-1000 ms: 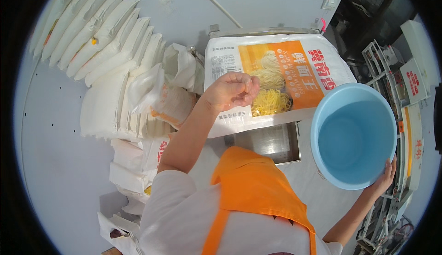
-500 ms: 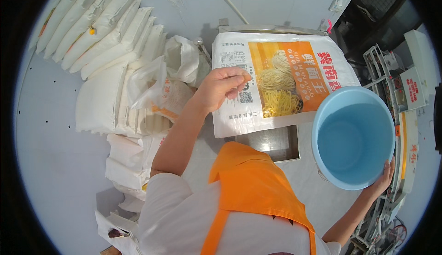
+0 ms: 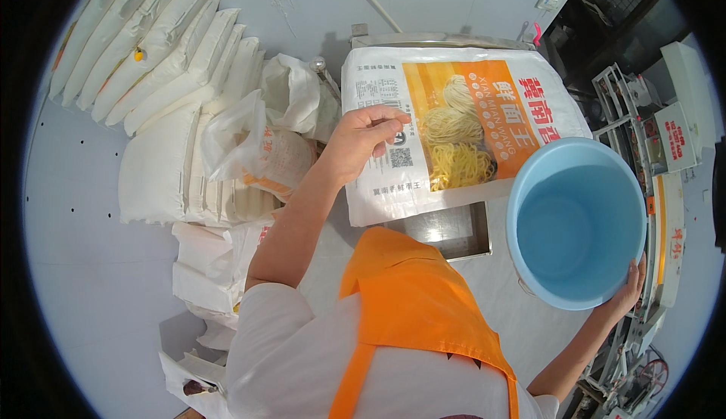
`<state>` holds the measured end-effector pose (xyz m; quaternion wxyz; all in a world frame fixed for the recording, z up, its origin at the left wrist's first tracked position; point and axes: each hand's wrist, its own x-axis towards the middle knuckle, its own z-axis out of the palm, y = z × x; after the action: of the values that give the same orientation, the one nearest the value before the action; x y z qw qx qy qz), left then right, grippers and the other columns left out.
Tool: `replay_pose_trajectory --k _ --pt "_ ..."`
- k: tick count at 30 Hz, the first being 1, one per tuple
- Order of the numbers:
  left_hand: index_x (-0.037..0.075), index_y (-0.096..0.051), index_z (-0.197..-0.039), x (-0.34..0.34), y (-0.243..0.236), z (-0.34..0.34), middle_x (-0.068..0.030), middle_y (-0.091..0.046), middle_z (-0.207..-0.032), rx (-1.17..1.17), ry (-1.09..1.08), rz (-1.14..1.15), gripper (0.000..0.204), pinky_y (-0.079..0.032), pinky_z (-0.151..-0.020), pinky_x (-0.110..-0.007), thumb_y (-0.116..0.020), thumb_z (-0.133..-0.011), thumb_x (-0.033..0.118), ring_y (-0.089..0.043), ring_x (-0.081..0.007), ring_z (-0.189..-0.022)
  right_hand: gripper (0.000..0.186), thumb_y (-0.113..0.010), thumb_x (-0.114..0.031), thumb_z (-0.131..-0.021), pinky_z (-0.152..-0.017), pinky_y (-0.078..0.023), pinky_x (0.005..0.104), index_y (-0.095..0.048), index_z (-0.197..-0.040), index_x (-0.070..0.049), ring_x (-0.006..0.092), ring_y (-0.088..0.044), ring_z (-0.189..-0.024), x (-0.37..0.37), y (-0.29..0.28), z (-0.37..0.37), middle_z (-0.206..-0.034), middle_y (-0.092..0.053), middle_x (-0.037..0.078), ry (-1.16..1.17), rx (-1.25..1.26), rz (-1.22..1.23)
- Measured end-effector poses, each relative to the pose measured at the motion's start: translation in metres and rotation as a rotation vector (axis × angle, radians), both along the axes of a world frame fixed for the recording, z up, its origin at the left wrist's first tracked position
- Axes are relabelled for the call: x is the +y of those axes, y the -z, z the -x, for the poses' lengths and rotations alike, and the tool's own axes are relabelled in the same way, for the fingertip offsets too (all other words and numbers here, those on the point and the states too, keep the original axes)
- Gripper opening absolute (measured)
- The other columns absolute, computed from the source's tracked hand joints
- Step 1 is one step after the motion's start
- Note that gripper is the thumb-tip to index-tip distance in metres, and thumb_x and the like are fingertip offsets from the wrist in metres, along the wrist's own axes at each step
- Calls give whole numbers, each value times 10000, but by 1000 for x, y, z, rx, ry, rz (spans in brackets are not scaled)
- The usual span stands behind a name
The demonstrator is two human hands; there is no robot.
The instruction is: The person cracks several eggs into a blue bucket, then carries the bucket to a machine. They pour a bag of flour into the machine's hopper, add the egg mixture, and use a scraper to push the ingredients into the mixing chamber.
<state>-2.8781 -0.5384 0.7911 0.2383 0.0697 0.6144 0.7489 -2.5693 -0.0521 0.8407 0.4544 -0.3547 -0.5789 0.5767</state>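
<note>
**Held at 1 edge only, prone to tipping**

Grips blue bucket (image 3: 572, 226) in right hand (image 3: 629, 292), low on the right edge, off to the right of orange apron (image 3: 423, 290). Could tip or slip, judging by support from just 1 hand in view; might also bump metal rack (image 3: 622, 107) if swung further right. Overlaps the lower-right corner of white printed bag (image 3: 454, 128) in this view; cannot tell whether touching, but might drag it if pushed closer. Points mouth-up toward the head, base away, axis nearly along the line of sight. For the bag: printed face up, long axis roughly left to right. Over its left part, half-curled left hand (image 3: 374, 138), thumb near fingertips; cannot tell whether pinching anything.
</note>
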Motion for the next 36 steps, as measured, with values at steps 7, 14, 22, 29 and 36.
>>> replay_pose_trajectory --k 7,14,22,29,36 --pt "-37 -726 -1202 3 4 3 -19 -663 -1016 -53 -25 -42 242 -403 -641 -230 -623 -1018 83 -525 -69 -817 430 -637 -114 -985 -926 -606 360 -641 -1407 -37 228 -698 -1087 4 2 3 -1244 -715 145 -11 -12 -18" --pt "-42 -718 -1254 3 6 5 -24 -679 -1056 -87 -15 -95 284 -399 -641 -232 -594 -1024 69 -531 -68 -840 421 -664 -131 -979 -909 -619 368 -652 -1392 -47 228 -709 -1063 1 -1 9 -1225 -724 141 0 -25 -16" --pt "-37 -706 -1259 8 4 5 -31 -671 -1036 -95 -18 -119 278 -399 -638 -230 -600 -1022 63 -536 -75 -822 465 -630 -144 -981 -950 -588 369 -626 -1432 -36 248 -689 -1119 4 -1 8 -1290 -697 145 -18 -40 -8" --pt "-37 -695 -1249 22 1 3 -83 -710 -1038 -31 -65 -58 263 -400 -622 -223 -636 -998 9 -537 -76 -779 441 -652 -100 -975 -914 -608 355 -633 -1409 -19 231 -714 -1056 3 -1 -1 -1232 -724 152 -75 50 -32" --pt "-9 -719 -1250 33 8 5 -109 -760 -1074 85 -43 2 281 -430 -658 -228 -614 -989 -5 -563 -78 -805 450 -642 -95 -988 -920 -607 366 -612 -1427 -4 228 -711 -1073 -2 -5 -6 -1260 -714 165 -34 45 -17"
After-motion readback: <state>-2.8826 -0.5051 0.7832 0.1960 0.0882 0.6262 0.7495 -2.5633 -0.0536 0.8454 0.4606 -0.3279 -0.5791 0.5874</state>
